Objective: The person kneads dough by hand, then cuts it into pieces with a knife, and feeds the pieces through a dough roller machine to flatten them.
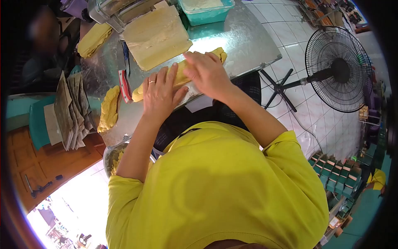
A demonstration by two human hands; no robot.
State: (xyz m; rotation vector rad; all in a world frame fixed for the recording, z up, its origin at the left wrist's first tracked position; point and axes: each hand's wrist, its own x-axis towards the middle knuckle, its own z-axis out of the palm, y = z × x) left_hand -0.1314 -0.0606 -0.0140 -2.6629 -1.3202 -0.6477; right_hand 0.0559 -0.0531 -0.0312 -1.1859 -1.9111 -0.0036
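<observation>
A long yellow dough roll (180,77) lies slantwise near the front edge of the metal table. My left hand (159,92), with a ring on one finger, rests on its near-left part, fingers stretched over it and thumb apart. Across the roll's right part lies my right hand (208,76), fingers extended and pointing up-left; its palm side is hidden. Just beyond the roll is a flat pale sheet (155,35) dusted with flour. To the left are a knife with a red handle (124,86) and another yellow dough piece (109,109).
A folded dough slab (94,39) lies near a metal machine (108,10). A teal tub (207,14) of white powder stands at the back. Below the table's left corner sits a metal bowl (110,159) with yellow pieces. A standing fan (339,69) is at right.
</observation>
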